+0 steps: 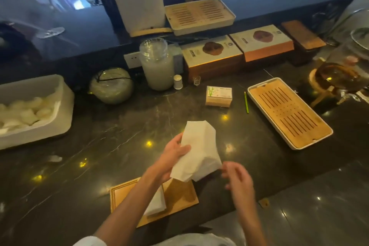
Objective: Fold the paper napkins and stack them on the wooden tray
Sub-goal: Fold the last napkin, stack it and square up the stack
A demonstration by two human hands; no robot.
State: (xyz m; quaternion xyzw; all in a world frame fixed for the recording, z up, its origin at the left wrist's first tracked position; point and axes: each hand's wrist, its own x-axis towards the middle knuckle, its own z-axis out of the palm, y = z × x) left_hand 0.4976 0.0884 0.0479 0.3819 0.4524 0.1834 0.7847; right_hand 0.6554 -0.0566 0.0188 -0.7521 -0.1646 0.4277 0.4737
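A white paper napkin (197, 152) hangs in the air above the dark counter, loosely creased. My left hand (173, 156) grips its left edge, thumb on top. My right hand (237, 179) is blurred just right of the napkin's lower corner; whether its fingertips touch the paper I cannot tell. Below them a flat wooden tray (179, 195) lies near the counter's front edge, with a folded white napkin (156, 202) on it, partly hidden by my left forearm.
A white tub (60, 106) of white items stands at the left. A slatted bamboo tray (289, 114) lies at the right, a green pencil (246, 103) and a small napkin packet (219, 96) beside it. Jars (157, 66) and boxes (211, 54) line the back.
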